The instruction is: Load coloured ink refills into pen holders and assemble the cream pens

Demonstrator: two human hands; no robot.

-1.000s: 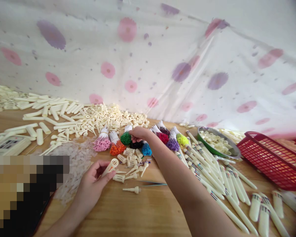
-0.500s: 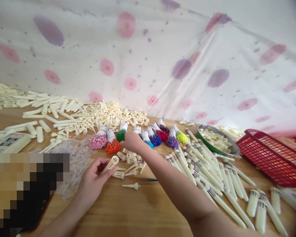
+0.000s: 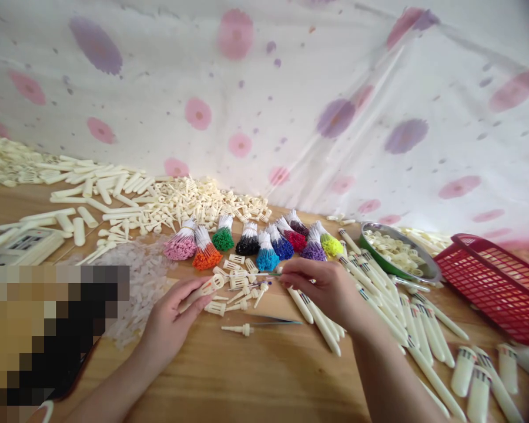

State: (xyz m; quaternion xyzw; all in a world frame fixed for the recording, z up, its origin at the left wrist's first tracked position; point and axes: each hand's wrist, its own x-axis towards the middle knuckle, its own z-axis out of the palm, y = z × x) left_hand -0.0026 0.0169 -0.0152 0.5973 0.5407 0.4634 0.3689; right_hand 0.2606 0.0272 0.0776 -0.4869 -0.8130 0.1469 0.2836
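Bits of clear plastic (image 3: 136, 288) lie left, then the left hand (image 3: 174, 311) pinches a cream barrel (image 3: 210, 286) left of centre, right hand (image 3: 324, 288) pinching a thin green-tipped stick (image 3: 270, 274) mid-scene, pens (image 3: 418, 329) and red basket (image 3: 485, 288) right

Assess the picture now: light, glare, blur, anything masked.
Head view, overall: soft light, pale sheen on the flowered sheet; head view, right corners: darkened and soft; head view, lower left: coarse pixel blocks hide what lies there; head view, centre: the thin stick in the right hand is too fine to make out clearly.
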